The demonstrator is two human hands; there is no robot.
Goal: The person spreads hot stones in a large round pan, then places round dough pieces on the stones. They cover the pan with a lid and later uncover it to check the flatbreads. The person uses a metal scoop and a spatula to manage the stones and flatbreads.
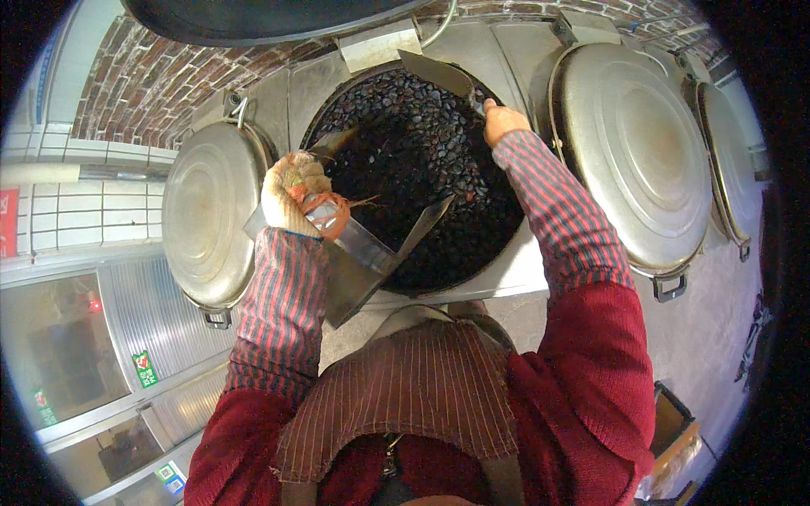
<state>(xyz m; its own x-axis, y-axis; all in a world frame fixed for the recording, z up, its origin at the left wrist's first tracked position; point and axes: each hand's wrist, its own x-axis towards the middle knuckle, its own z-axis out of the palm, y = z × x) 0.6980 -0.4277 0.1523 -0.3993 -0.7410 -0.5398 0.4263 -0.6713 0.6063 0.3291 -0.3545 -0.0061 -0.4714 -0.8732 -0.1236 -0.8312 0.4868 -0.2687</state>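
A large round pan (308, 134) lies before me, filled with dark seed-like or pebble-like pieces (411, 114). My left hand (292, 193), in a pale knit work glove, grips the handle of a sheet-metal scoop (354, 284). Frayed orange string is wound around that handle (326, 215). The scoop is tilted over the pan's near left part, and one wall reaches over the dark pieces; its contents cannot be made out. My bare right hand (504, 120) holds the short handle of a flat metal scraper (436, 73), whose blade is over the pan's far right rim.
Lidded metal pans flank the filled one: one lid (205, 212) on the left, a larger lid (633, 152) on the right, and another lid (728, 158) beyond. A dark rounded object (272, 19) hangs above the far side. An open box (672, 424) is at lower right.
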